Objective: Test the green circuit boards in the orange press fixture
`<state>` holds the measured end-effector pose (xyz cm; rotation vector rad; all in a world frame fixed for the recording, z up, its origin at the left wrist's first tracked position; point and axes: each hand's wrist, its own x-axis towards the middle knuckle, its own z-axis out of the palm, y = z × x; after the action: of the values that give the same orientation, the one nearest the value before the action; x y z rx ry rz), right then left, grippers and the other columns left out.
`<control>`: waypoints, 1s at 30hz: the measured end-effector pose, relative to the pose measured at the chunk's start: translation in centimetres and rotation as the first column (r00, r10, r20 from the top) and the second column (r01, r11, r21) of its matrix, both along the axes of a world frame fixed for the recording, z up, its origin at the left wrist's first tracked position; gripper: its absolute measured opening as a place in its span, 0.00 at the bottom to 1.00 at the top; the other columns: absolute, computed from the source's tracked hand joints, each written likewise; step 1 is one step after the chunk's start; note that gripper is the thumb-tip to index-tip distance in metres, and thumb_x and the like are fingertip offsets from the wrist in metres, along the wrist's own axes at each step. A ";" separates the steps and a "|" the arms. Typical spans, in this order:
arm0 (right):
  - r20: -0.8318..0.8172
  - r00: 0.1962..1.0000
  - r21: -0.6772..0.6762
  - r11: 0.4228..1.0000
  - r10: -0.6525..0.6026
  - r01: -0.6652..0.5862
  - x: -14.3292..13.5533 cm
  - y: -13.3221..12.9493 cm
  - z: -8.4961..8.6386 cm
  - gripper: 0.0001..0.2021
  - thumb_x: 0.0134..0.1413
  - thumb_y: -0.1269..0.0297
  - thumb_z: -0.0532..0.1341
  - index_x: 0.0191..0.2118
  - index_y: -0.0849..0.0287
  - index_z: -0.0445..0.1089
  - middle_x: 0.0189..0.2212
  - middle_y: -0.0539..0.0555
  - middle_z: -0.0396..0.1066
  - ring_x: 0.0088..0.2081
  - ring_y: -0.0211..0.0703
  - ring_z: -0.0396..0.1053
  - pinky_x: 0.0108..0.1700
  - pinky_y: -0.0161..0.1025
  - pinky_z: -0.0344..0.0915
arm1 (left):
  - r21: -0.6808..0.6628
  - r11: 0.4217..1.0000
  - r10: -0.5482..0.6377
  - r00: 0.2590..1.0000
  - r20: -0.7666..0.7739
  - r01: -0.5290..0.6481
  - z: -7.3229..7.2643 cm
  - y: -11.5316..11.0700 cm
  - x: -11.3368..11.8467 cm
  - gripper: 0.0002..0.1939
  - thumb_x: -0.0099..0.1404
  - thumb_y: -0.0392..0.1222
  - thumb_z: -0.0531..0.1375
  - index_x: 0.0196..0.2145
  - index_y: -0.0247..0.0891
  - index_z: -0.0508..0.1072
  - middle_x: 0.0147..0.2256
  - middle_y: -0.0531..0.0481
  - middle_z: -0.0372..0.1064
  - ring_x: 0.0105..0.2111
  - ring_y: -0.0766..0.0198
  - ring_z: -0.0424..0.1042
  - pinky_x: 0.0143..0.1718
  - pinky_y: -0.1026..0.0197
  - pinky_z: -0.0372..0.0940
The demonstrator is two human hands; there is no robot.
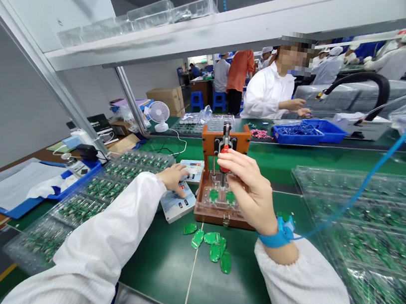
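Green counter (237, 287), seam running front to back. Loose green boards (213, 241) clustered near front centre. Clear trays of green boards (107, 191) at left, overlapping; more clear trays (363, 220) stacked at right. Blue clipboard with white sheets (19, 191) far left, cloth lying on it. Small white fan (159, 114) beyond, near cardboard box (167, 97). Blue bin (306, 131) on far counter, black hose (363, 84) arching beside it. Person in white coat (267, 93) seated behind far counter; others in white further back. Empty clear trays (162, 13) on overhead shelf.
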<state>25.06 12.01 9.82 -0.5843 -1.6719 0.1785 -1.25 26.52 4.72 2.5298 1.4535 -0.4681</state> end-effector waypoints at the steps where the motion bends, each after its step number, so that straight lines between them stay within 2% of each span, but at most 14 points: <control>1: 0.000 1.000 0.000 1.000 0.002 -0.002 0.0 0.0 0.0 0.23 0.66 0.76 0.55 0.58 0.43 0.72 0.57 0.49 0.74 0.63 0.48 0.66 0.65 0.58 0.65 | -0.002 1.000 0.006 1.000 -0.012 -0.006 0.1 0.1 -0.3 0.56 0.47 0.62 0.72 0.68 0.40 0.59 0.72 0.35 0.37 0.71 0.32 0.36 0.68 0.34 0.45; 5: -0.004 1.000 0.000 1.000 0.008 -0.008 0.0 0.0 -0.1 0.23 0.66 0.76 0.55 0.58 0.43 0.72 0.56 0.49 0.74 0.63 0.47 0.66 0.66 0.57 0.64 | -0.086 0.996 0.008 0.996 -0.086 -0.015 0.1 0.1 -1.0 0.64 0.44 0.67 0.71 0.72 0.42 0.51 0.73 0.38 0.30 0.71 0.31 0.30 0.69 0.32 0.42; 9: -0.008 1.000 -0.010 1.000 0.015 -0.016 0.0 0.0 -0.1 0.23 0.66 0.76 0.55 0.58 0.42 0.72 0.57 0.49 0.74 0.63 0.47 0.66 0.66 0.57 0.64 | -0.119 0.992 0.015 0.991 -0.136 -0.032 0.2 -0.1 -0.9 0.68 0.43 0.69 0.71 0.73 0.41 0.46 0.73 0.39 0.25 0.72 0.32 0.27 0.69 0.33 0.40; 14: -0.012 1.000 -0.012 1.000 0.016 -0.016 0.0 0.1 -0.1 0.22 0.66 0.76 0.55 0.57 0.44 0.72 0.56 0.49 0.74 0.63 0.48 0.66 0.66 0.57 0.64 | -0.125 0.992 0.018 0.992 -0.126 -0.034 0.4 -0.4 -0.6 0.69 0.42 0.69 0.71 0.73 0.39 0.47 0.73 0.38 0.26 0.72 0.31 0.27 0.69 0.32 0.40; 24: -0.034 0.999 -0.018 0.999 0.026 -0.027 -0.1 -0.1 0.1 0.22 0.66 0.78 0.55 0.56 0.46 0.73 0.55 0.50 0.75 0.63 0.45 0.66 0.66 0.52 0.63 | -0.153 0.988 -0.003 0.974 -0.225 -0.033 0.3 -0.3 0.3 0.68 0.44 0.65 0.72 0.73 0.38 0.44 0.73 0.38 0.24 0.72 0.33 0.27 0.69 0.34 0.41; 27: -0.040 0.999 -0.020 0.999 0.025 -0.026 -0.2 -0.1 0.0 0.22 0.66 0.78 0.56 0.56 0.46 0.73 0.56 0.50 0.74 0.63 0.45 0.65 0.66 0.52 0.63 | -0.145 0.989 -0.016 0.973 -0.232 -0.018 0.1 -0.2 0.8 0.68 0.42 0.62 0.74 0.73 0.40 0.47 0.73 0.38 0.28 0.72 0.31 0.28 0.68 0.33 0.43; 30: -0.032 0.999 -0.034 0.999 0.026 -0.027 -0.3 0.0 -0.1 0.22 0.66 0.77 0.56 0.57 0.45 0.72 0.56 0.49 0.74 0.64 0.45 0.64 0.66 0.51 0.63 | -0.109 0.994 -0.010 0.972 -0.234 -0.016 1.3 -1.0 1.9 0.65 0.39 0.58 0.76 0.71 0.41 0.53 0.73 0.37 0.30 0.71 0.31 0.32 0.67 0.33 0.48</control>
<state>24.72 11.99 9.74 -0.5833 -1.6496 0.2349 0.63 25.52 6.02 2.4521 1.4611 -0.8486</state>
